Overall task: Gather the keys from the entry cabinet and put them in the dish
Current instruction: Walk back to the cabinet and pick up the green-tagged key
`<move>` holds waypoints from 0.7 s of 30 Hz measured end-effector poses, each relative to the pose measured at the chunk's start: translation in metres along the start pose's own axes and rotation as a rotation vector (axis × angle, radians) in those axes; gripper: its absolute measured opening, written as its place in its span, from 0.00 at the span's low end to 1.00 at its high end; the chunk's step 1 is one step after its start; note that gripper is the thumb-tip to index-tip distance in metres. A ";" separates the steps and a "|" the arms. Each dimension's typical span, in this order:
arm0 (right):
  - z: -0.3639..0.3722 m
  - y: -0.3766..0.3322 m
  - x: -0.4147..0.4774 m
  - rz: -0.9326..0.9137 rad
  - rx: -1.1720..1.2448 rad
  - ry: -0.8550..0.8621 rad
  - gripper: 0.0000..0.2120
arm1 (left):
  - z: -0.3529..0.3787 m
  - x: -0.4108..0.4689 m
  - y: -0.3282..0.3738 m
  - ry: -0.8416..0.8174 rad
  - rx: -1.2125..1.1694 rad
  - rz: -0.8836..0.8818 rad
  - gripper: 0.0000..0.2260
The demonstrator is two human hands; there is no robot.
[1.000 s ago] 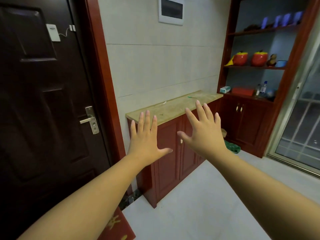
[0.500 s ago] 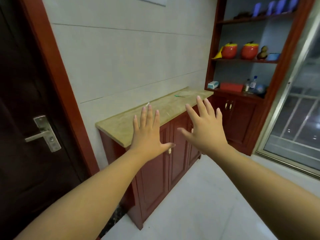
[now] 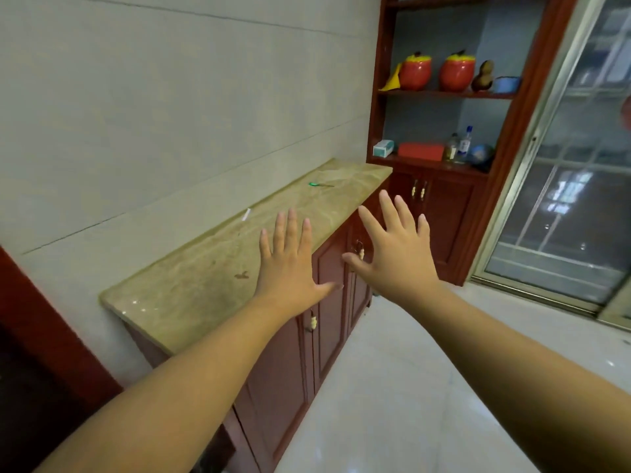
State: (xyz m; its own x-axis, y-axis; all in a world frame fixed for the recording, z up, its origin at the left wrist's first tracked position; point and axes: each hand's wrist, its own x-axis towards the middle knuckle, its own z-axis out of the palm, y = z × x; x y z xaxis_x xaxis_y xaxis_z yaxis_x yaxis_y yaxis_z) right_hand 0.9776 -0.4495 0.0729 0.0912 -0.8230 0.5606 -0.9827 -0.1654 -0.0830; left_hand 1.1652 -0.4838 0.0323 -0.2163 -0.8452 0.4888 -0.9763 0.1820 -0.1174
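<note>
- Left hand (image 3: 290, 268): held out with its back to the camera, fingers straight and spread wide, holding nothing. It shows over the front edge of the worktop (image 3: 191, 295); whether it touches cannot be told.
- Right hand (image 3: 396, 254): also spread wide and holding nothing, just beside the left, thumbs nearly meeting. It is off the worktop's front edge, in front of the cabinet (image 3: 327, 302) doors.
- Worktop: a pale stone slab on the red cabinet, against the wall.
- A thin green item (image 3: 319, 184) lies near the far end, towards the wall edge, well apart from both hands. It is too small to tell whether it is a key.
- A short white stick (image 3: 246, 214) lies at the wall edge, mid-length.
- Shelves (image 3: 444, 94) stand past the far end.
- Upper shelf: two lidded red jars (image 3: 415, 75), a brown gourd (image 3: 483, 76) and a blue dish (image 3: 507, 84). What the dish and jars hold is hidden.
- Lower shelf: a small box (image 3: 383, 147), a red box (image 3: 420, 151) and bottles (image 3: 465, 143).
- A glass door (image 3: 563, 199) is at the right.
- Since half a second ago: the view has swung right and nearer. The dark door's handle has left the picture, the left hand has come over the worktop, and both hands stay spread.
</note>
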 end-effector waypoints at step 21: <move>0.163 0.189 0.230 -0.041 0.017 -0.010 0.39 | 0.162 0.262 0.063 -0.051 -0.002 -0.016 0.54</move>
State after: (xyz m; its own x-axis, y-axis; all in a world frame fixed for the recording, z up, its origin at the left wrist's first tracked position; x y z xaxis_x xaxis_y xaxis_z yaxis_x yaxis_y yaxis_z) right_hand 0.8387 -0.7587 0.0515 0.1329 -0.8210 0.5553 -0.9752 -0.2083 -0.0746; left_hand 1.0482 -0.7752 0.0127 -0.2004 -0.8725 0.4456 -0.9795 0.1696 -0.1083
